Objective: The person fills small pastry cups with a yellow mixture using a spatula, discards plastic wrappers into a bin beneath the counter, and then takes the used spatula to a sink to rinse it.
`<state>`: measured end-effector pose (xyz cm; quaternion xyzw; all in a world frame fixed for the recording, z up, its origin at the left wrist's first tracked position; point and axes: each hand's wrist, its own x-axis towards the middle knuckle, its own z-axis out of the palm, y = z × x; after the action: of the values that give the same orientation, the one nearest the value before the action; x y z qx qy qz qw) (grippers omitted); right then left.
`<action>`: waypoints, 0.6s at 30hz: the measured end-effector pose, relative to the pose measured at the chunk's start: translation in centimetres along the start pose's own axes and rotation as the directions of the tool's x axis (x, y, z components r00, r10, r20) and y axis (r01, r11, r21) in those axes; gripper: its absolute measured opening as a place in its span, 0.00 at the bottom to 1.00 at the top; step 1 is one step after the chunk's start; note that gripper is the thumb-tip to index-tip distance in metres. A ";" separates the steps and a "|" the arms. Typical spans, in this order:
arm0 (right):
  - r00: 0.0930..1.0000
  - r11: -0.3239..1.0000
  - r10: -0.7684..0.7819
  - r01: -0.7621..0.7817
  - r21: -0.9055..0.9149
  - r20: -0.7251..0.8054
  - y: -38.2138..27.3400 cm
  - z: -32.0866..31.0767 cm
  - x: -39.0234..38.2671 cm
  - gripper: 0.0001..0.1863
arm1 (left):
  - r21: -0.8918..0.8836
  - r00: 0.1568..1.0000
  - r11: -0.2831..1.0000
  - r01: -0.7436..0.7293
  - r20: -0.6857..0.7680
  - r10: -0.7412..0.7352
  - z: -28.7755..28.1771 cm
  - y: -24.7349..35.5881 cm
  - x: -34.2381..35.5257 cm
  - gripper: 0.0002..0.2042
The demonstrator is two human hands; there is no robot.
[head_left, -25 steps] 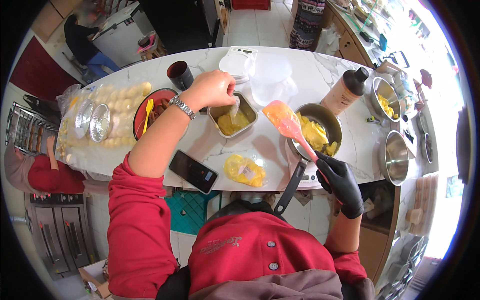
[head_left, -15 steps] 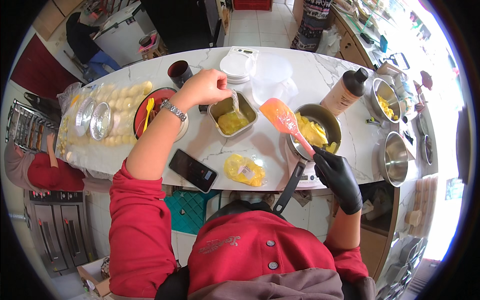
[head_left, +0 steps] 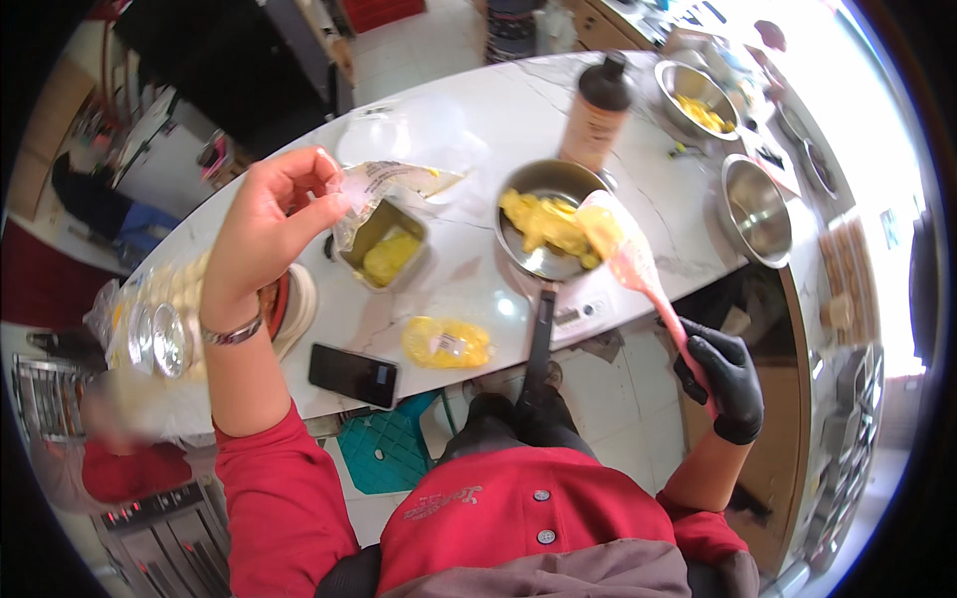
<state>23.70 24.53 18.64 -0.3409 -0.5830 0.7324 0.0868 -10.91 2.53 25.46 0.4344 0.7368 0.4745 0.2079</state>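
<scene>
My bare left hand (head_left: 279,214), a metal watch at its wrist, pinches a thin whitish, partly see-through wrapper (head_left: 399,179) with print on it. Below the wrapper stands a square metal container (head_left: 427,261) with a yellow mass (head_left: 389,259) inside. In a black glove, my right hand (head_left: 726,379) is closed around the handle of an orange-pink spatula (head_left: 653,284). Its blade, smeared with yellow, is over the right rim of a saucepan (head_left: 543,264). Soft yellow stuff, like butter, (head_left: 543,221) lies in the saucepan, which rests on a white kitchen scale (head_left: 583,311).
Near the front edge lie a phone (head_left: 354,376) and a yellow-filled plastic bag (head_left: 446,342). A dark-capped bottle (head_left: 598,115) stands behind the saucepan. Metal bowls (head_left: 756,211) line the right side. At left are foil dishes (head_left: 169,339) and a red-rimmed bowl (head_left: 283,304).
The view has turned. My left hand has lifted the wrapper out of the square container. My right hand has moved outward, and the spatula blade now sits at the saucepan's right side.
</scene>
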 end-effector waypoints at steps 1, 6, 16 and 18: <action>0.998 1.000 -0.009 0.011 0.026 -0.068 0.5 -1.1 -1.3 0.18 | -0.005 0.999 1.000 -0.030 0.026 0.030 1.2 1.5 0.1 0.05; 0.945 0.993 -0.052 0.084 0.087 -0.322 3.2 -8.4 -8.3 0.18 | -0.068 0.937 0.975 -0.211 0.270 0.222 10.5 8.2 2.3 0.05; 0.788 0.978 0.067 0.069 0.195 -0.612 11.1 -25.5 -23.0 0.18 | -0.312 0.722 0.913 0.264 0.691 0.027 45.3 8.6 6.4 0.01; 0.724 0.968 0.131 0.053 0.244 -0.677 12.7 -28.1 -25.2 0.18 | -0.265 0.664 0.886 0.379 0.745 -0.061 53.3 5.4 7.2 0.02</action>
<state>63.00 29.74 14.60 -0.5867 -0.4063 0.6217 0.3226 25.89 37.10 6.30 0.4381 0.5310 0.3764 0.6200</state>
